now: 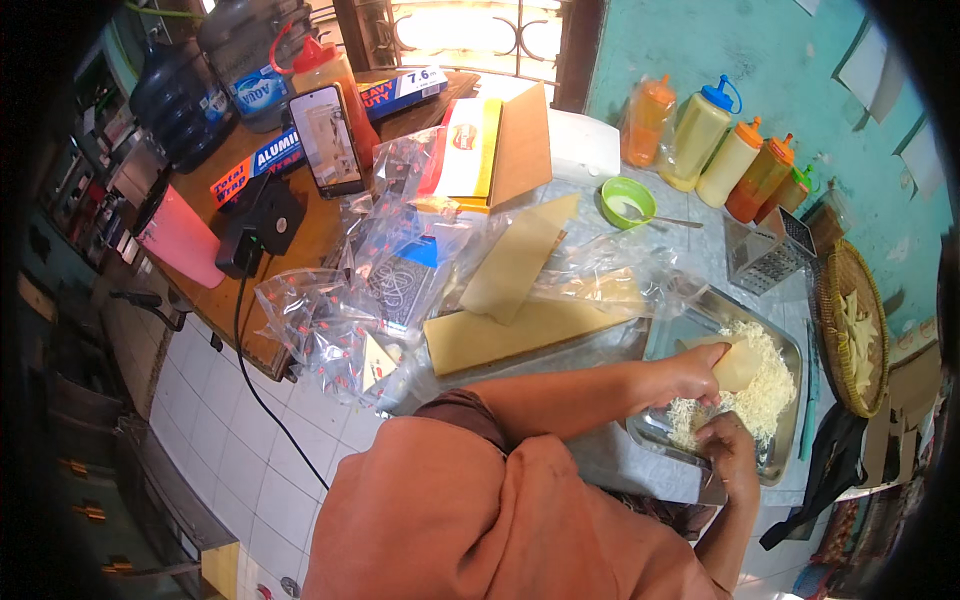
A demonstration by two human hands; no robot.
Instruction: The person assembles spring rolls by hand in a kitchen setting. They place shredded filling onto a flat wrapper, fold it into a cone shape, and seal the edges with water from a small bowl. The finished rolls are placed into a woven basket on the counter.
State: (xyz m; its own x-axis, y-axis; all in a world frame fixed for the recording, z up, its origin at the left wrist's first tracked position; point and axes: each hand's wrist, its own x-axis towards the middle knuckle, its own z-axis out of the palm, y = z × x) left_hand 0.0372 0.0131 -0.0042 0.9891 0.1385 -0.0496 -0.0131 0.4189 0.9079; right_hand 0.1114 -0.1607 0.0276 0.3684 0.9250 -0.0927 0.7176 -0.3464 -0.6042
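A metal tray [796,420] in front of me holds a heap of pale shreds [776,375], which look like grated cheese. My left hand [694,375] grips a thin, pale pastry sheet [736,365] above the heap, thumb on top. Close to the tray's near edge, my right hand [729,446] has its fingers curled down at the shreds. Whether it pinches any is hidden. Left of the tray lies a stack of pastry sheets [517,341], with a loose, longer sheet [517,259] leaning across it.
A box grater [769,251] and a woven basket [829,315] of folded pastry pieces stand right of the tray. Behind are a green bowl [628,202] with a spoon and several sauce bottles [705,142]. Plastic bags [322,330], a phone [328,142] and a black cable [244,367] lie leftward.
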